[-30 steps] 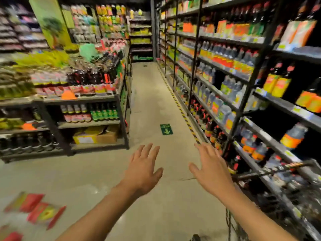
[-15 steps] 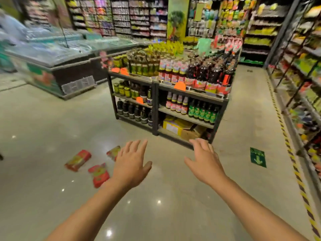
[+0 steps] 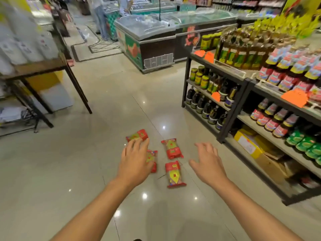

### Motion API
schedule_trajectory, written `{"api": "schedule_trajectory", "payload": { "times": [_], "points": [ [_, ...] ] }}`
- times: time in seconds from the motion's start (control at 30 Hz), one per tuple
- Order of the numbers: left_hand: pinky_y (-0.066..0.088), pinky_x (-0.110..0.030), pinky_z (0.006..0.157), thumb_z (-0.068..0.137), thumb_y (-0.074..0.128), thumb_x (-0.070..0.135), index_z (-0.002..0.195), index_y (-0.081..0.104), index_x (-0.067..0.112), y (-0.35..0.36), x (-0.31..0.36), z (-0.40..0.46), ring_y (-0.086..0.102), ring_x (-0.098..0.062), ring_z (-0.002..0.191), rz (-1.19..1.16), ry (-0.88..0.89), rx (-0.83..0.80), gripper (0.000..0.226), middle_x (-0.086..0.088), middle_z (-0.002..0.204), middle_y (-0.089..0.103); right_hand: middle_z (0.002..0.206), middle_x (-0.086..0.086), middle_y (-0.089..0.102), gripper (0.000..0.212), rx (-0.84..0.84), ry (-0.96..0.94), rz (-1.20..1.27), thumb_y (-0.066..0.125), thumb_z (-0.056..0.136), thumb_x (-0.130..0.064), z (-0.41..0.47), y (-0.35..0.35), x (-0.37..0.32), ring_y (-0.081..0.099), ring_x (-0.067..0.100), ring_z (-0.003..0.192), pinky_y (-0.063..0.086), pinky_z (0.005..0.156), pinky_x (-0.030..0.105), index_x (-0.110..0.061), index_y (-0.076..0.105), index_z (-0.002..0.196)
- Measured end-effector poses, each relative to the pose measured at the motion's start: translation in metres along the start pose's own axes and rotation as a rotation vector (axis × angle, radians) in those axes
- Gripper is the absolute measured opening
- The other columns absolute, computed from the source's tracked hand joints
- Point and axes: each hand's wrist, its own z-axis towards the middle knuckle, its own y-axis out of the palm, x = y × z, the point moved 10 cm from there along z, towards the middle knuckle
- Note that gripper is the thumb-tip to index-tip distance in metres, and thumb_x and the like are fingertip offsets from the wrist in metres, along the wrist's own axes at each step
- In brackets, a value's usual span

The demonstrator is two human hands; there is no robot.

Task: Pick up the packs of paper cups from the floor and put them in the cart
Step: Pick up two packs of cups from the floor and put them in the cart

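Several red and yellow packs of paper cups lie on the shiny tiled floor in front of me. The farthest pack lies crosswise, another pack sits to its right, the nearest pack lies lengthwise below that, and one pack is partly hidden behind my left hand. My left hand is stretched out above them, fingers apart, holding nothing. My right hand hangs to the right of the packs, open and empty too. The cart is out of view.
A black shelf rack of bottles and jars stands close on the right, with cardboard boxes on its bottom level. A wooden table on dark legs is at the left. Chest freezers and people stand farther back.
My view has swung left, away from the bottle aisle and the cart. The packs have come from the left edge to the middle, under my outstretched hands. Both hands stay open.
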Motion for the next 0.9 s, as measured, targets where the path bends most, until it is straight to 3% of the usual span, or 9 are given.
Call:
{"api": "schedule_trajectory", "payload": {
  "times": [0.27,0.43,0.63,0.9],
  "points": [
    [0.021,-0.043,0.119,0.094,0.05,0.04,0.159,0.018,0.023,0.077,-0.101,0.175,0.017,-0.029,0.152,-0.05,-0.096,-0.082,0.074,-0.002,0.166,0.025,0.146,0.007,0.044,0.058,-0.111,0.009,-0.008,0.063,0.092,-0.033,0.193,0.098,-0.027,0.041,0.028,0.135,0.043,0.109,0.042,-0.019,0.044,0.146],
    [0.022,-0.042,0.119,0.097,0.047,0.041,0.158,0.02,0.022,0.18,-0.16,0.288,0.02,-0.029,0.151,-0.024,-0.128,-0.151,0.07,-0.004,0.165,0.027,0.144,0.007,0.046,0.056,-0.138,0.087,0.018,0.064,0.092,-0.029,0.297,0.197,0.015,0.044,0.028,0.133,0.044,0.108,0.043,-0.017,0.047,0.145],
    [0.031,-0.044,0.113,0.097,0.05,0.039,0.156,0.029,0.019,0.362,-0.233,0.372,0.031,-0.029,0.145,-0.06,-0.185,-0.228,0.065,-0.006,0.158,0.039,0.144,0.014,0.047,0.054,-0.224,0.193,0.02,0.064,0.094,-0.026,0.388,0.377,0.109,0.046,0.035,0.132,0.044,0.105,0.044,-0.014,0.049,0.144],
    [0.042,-0.046,0.106,0.098,0.05,0.041,0.155,0.03,0.016,0.683,-0.338,0.434,0.038,-0.035,0.139,0.048,-0.161,-0.373,0.066,-0.011,0.155,0.041,0.144,0.013,0.045,0.061,-0.338,0.196,0.007,0.065,0.094,-0.031,0.464,0.669,0.259,0.046,0.033,0.129,0.047,0.1,0.045,-0.015,0.044,0.148]
  ]
}}
